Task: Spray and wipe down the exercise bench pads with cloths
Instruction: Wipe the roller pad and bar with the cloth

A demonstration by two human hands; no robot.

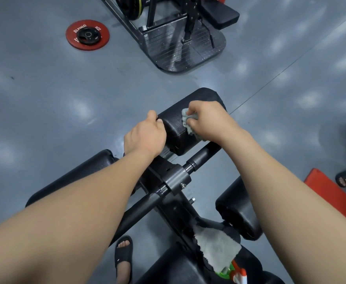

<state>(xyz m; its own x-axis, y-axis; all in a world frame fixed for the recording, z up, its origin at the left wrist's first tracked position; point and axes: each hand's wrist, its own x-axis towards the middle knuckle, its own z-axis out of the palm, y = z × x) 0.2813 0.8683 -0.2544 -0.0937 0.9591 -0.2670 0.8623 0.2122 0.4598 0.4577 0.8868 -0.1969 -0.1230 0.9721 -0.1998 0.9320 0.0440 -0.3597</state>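
You stood over a glossy grey floor (45,99), with open room to your left. Your right hand (207,117) pinched a grey cloth (188,124) against the far roller pad (172,126). Your left hand (147,134) gripped that pad's left end. A spare rag (217,249) and a spray bottle (236,272) lay on the bench nearest you. A red weight plate (87,35) lay well apart.

Head view – steeply down, close over bench pad (190,119).

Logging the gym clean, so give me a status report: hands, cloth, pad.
Left hand grips far pad at its end. Right hand holds grey cloth against it. Spare cloth and spray bottle lie nearer; nothing blocking.
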